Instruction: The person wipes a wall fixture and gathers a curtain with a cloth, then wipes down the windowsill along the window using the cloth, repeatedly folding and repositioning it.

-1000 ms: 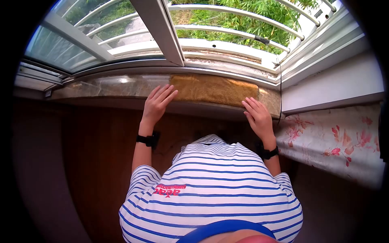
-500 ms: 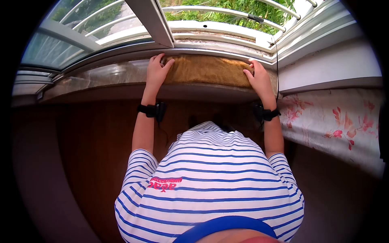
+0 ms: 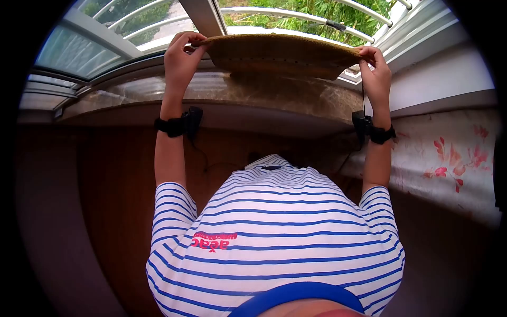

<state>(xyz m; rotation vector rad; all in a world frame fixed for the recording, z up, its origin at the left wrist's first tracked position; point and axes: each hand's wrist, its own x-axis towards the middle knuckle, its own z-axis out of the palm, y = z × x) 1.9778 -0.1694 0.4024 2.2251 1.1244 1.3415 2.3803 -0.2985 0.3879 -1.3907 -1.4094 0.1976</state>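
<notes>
A brown towel (image 3: 280,55) hangs stretched between my two hands, lifted above the marble windowsill (image 3: 296,96). My left hand (image 3: 182,61) pinches its left upper corner, thumb and fingers pressed together. At the opposite corner my right hand (image 3: 376,74) grips the cloth the same way. The towel's top edge runs nearly level between them, and its lower part droops toward the sill. Each wrist carries a black strap with a small black device, the left one (image 3: 182,124) and the right one (image 3: 372,128).
Beyond the sill stands a sliding window frame (image 3: 203,21) with white bars (image 3: 274,10) outside and greenery behind. To the right hangs or lies a floral-patterned cloth (image 3: 443,164). A thin dark cable runs near my right wrist. Brown floor (image 3: 121,174) shows below.
Both hands have raised the towel off the windowsill and moved apart. The towel lay flat on the sill before; now it hangs in the air, with the marble exposed.
</notes>
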